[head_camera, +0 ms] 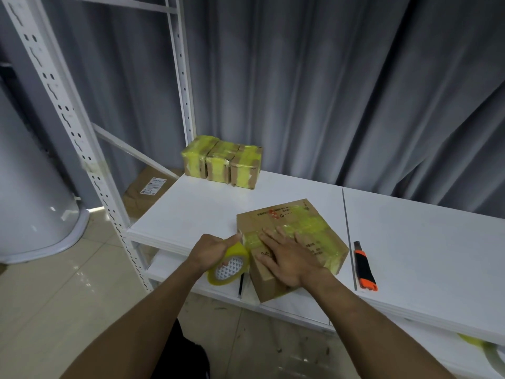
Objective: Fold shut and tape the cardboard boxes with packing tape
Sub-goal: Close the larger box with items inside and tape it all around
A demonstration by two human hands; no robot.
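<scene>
Your left hand was closed around the roll of yellow packing tape, thumb stretched along its top edge, and you held it tilted just off the left side of the cardboard box, which sat closed near the front edge of the white table. A short strip of tape ran from the roll onto the box's top face, where yellow tape already crossed the lid. Your right hand lay flat and open on that lid, fingers spread over the tape and gripping nothing; its palm hid the near part of the top, so the seam beneath could not be made out. The print on the box was too small to read. An orange and black utility knife lay on the table to the right of the box, apart from it. Three small taped boxes stood side by side at the back left corner of the table. Another roll of tape was cut off by the lower right edge.
</scene>
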